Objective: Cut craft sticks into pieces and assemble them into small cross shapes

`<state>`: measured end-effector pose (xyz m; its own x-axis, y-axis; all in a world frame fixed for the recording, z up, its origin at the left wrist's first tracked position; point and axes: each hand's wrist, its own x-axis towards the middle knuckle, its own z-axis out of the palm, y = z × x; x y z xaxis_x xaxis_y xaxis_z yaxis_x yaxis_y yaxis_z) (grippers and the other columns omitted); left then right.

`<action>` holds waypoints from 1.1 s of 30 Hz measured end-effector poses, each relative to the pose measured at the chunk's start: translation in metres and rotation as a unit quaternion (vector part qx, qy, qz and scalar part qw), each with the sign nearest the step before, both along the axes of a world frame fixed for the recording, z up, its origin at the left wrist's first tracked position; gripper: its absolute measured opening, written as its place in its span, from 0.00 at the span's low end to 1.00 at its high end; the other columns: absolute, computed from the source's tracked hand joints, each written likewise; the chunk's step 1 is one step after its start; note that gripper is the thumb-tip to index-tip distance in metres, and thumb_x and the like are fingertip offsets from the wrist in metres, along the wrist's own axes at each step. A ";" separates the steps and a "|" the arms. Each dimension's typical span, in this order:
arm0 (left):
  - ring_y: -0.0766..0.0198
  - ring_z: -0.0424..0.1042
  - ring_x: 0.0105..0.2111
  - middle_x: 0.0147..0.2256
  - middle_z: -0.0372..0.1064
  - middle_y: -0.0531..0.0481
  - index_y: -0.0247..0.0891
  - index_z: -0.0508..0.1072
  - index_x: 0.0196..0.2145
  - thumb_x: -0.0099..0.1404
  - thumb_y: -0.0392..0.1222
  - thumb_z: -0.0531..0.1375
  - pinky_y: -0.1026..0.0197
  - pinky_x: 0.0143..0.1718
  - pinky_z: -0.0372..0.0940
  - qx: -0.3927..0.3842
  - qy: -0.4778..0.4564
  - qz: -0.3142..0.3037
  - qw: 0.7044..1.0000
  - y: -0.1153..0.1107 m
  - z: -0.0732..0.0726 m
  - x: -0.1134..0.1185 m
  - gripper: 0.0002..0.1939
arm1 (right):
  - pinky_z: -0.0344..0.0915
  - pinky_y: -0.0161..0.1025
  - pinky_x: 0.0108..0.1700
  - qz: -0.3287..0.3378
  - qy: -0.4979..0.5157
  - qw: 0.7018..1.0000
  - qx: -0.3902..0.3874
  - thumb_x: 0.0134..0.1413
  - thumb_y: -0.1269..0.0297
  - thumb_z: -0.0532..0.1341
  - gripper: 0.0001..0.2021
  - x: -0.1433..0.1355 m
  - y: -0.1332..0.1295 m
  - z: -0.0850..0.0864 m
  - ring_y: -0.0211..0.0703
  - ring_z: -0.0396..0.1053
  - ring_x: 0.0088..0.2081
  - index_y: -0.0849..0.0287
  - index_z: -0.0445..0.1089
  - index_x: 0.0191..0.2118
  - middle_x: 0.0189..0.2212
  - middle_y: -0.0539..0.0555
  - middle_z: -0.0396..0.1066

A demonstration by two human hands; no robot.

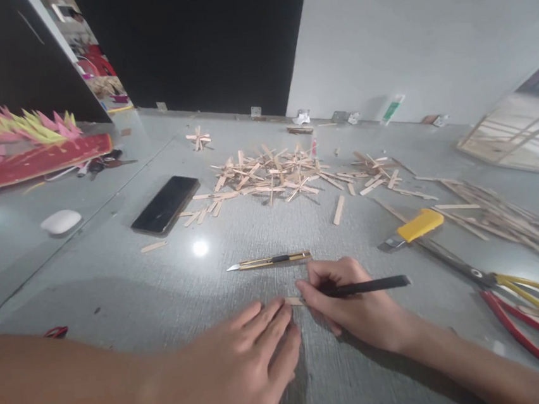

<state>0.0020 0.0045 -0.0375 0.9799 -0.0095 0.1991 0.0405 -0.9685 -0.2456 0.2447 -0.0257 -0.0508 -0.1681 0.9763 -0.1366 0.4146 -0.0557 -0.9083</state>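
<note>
My left hand (246, 356) rests low on the table, its fingertips holding down the left end of a small flat wooden stick (296, 301). Pinched in my right hand (356, 305) is a black pen (375, 284), its back end pointing right. The pen's tip is hidden by my fingers, close to the stick's right end. Just beyond both hands lies a slim gold craft knife (272, 261) with its blade to the left. A yellow box cutter (419, 225) lies farther right, near scissors (489, 279) with yellow and red handles.
Loose wooden pieces (271, 173) are heaped across the grey table (129, 285), with longer strips (503, 211) at right. A black phone (165, 204) and a white case (61, 222) lie at left. Pink and yellow paper spikes (18, 124) stand at far left. A stick frame (521, 139) stands far right.
</note>
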 end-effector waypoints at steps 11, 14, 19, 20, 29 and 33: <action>0.44 0.74 0.57 0.57 0.73 0.30 0.22 0.71 0.58 0.74 0.38 0.58 0.48 0.57 0.69 -0.001 0.010 0.000 1.000 0.002 0.002 0.000 0.20 | 0.53 0.30 0.17 -0.006 -0.010 1.000 0.005 0.66 0.60 0.58 0.20 -0.001 0.001 0.002 0.32 0.58 0.12 0.54 0.56 0.22 0.11 0.42 0.59; 0.44 0.75 0.56 0.57 0.73 0.30 0.22 0.72 0.58 0.74 0.38 0.58 0.47 0.56 0.69 -0.007 0.008 0.001 1.000 0.002 0.003 0.000 0.20 | 0.54 0.30 0.17 -0.006 -0.008 1.000 0.005 0.66 0.60 0.59 0.20 0.000 0.000 0.001 0.32 0.58 0.13 0.54 0.56 0.22 0.11 0.42 0.60; 0.44 0.75 0.56 0.57 0.74 0.30 0.22 0.72 0.57 0.74 0.39 0.59 0.48 0.55 0.70 -0.004 0.006 0.000 1.000 0.002 0.002 -0.002 0.20 | 0.55 0.30 0.17 -0.005 -0.003 1.000 0.004 0.67 0.60 0.58 0.20 0.000 0.000 0.000 0.32 0.59 0.12 0.54 0.55 0.22 0.12 0.43 0.61; 0.44 0.75 0.56 0.57 0.74 0.30 0.22 0.72 0.57 0.74 0.39 0.59 0.48 0.56 0.70 -0.004 0.006 0.001 1.000 0.002 0.001 -0.002 0.20 | 0.56 0.30 0.17 -0.004 -0.003 1.000 0.004 0.66 0.60 0.58 0.20 0.000 0.000 0.000 0.32 0.59 0.12 0.54 0.56 0.22 0.12 0.43 0.62; 0.44 0.77 0.54 0.56 0.74 0.29 0.20 0.73 0.56 0.76 0.35 0.50 0.49 0.52 0.73 0.003 0.022 -0.009 1.000 -0.001 0.014 -0.001 0.20 | 0.56 0.31 0.18 -0.004 -0.014 1.000 0.014 0.66 0.61 0.58 0.20 0.000 0.000 0.000 0.32 0.59 0.12 0.54 0.56 0.22 0.11 0.43 0.61; 0.44 0.77 0.55 0.55 0.75 0.29 0.20 0.74 0.56 0.78 0.38 0.46 0.50 0.53 0.73 0.003 0.030 -0.003 1.000 -0.006 0.021 -0.003 0.23 | 0.54 0.32 0.18 -0.003 -0.022 1.000 0.019 0.66 0.61 0.58 0.20 -0.001 0.000 0.002 0.32 0.58 0.12 0.53 0.56 0.22 0.10 0.43 0.61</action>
